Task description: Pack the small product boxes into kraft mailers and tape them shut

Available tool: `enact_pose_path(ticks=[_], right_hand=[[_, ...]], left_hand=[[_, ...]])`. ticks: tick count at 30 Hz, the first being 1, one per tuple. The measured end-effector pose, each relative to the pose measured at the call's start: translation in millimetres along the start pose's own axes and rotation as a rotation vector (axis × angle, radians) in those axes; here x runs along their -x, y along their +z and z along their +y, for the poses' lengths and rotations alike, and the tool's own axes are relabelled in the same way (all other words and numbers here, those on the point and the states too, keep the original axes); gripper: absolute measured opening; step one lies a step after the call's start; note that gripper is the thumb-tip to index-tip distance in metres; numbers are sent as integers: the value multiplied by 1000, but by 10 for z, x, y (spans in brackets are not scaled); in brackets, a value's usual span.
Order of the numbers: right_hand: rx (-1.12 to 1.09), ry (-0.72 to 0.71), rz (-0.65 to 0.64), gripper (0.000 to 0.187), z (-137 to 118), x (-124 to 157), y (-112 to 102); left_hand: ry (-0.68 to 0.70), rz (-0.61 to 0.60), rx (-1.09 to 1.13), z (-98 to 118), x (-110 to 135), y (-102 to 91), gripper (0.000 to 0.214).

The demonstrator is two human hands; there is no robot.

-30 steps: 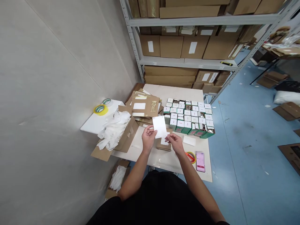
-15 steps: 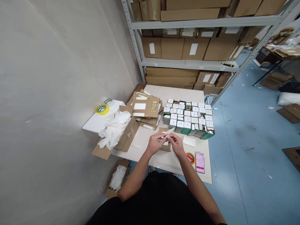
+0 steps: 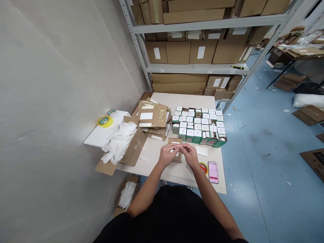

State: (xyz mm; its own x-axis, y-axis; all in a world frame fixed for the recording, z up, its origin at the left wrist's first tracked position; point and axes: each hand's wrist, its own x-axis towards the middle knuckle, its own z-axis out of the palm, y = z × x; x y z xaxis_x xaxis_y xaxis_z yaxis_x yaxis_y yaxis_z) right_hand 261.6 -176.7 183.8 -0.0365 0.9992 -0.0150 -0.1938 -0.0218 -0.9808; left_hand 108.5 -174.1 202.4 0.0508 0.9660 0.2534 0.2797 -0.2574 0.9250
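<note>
My left hand [image 3: 167, 154] and my right hand [image 3: 190, 155] meet over the near part of the white table [image 3: 162, 170]. Both pinch a small white paper [image 3: 178, 147] that is folded or turned edge-on between the fingertips. Under the hands lies a small brown cardboard box [image 3: 175, 141] with a white label. Just behind it stands a block of several small green and white boxes [image 3: 198, 126]. A white card [image 3: 201, 151] lies flat to the right of my right hand.
A pink phone [image 3: 213, 172] and an orange tape roll [image 3: 203, 167] lie near the table's right front edge. Flat brown mailers [image 3: 152, 118] are stacked at left, beside an open carton of white wrapping [image 3: 118, 143]. Two tape rolls [image 3: 105, 120] sit on a side shelf. Metal shelving [image 3: 197, 67] holds cartons behind.
The white paper was held up flat in my left hand a second ago. It has come down between both hands and now shows only as a thin strip.
</note>
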Motion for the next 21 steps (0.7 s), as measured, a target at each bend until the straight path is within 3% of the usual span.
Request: enact_pose_path(ticks=[6,14,21], right_hand=[[33,-20,21,30,37,3,-79],[292,-182,70,25,-56,31,-86],[294,-209,81,22,-65,27,-101]], left_hand=[[-17,-20,34,11,-15,76,14],[-16,13,39,21,-33,156,12],[15,52,12,44,-61,179,10]])
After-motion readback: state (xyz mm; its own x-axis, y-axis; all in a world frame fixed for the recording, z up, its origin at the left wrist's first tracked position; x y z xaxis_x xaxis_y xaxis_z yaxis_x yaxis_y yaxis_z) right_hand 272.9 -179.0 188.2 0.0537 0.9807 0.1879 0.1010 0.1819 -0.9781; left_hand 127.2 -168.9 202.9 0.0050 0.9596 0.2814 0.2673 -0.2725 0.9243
